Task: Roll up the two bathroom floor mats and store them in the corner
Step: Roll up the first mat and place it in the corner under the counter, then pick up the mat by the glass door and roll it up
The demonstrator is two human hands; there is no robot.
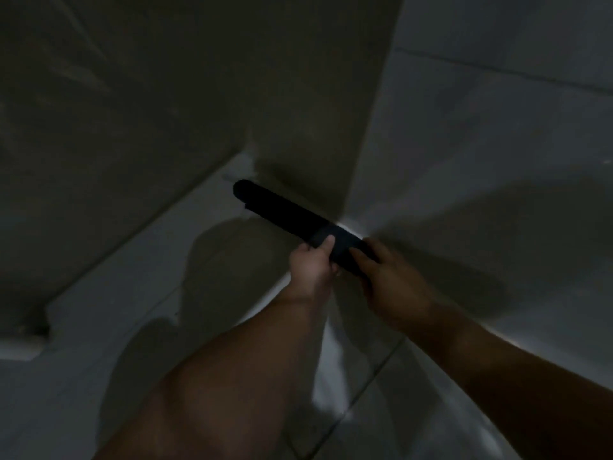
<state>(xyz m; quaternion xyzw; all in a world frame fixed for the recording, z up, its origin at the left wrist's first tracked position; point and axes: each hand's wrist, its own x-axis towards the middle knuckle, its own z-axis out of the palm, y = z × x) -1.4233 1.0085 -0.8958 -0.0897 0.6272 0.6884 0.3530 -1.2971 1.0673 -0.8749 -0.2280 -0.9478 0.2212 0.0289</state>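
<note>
Rolled mat [285, 210], dark and blurred, gripped by both hands, far end near corner

rolled mat [285, 210] reaching into wall corner [348, 180], hands [348, 270] at near end

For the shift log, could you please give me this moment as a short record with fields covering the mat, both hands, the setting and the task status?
mat: one dark rolled mat, long roll, held at its near end, far end pointing into the corner
left hand: gripping the roll, thumb on top
right hand: gripping the near end beside the left hand
setting: dim room, pale tiled floor, walls meeting at a corner
second mat: not in view
status: roll at the corner, not yet released
</note>
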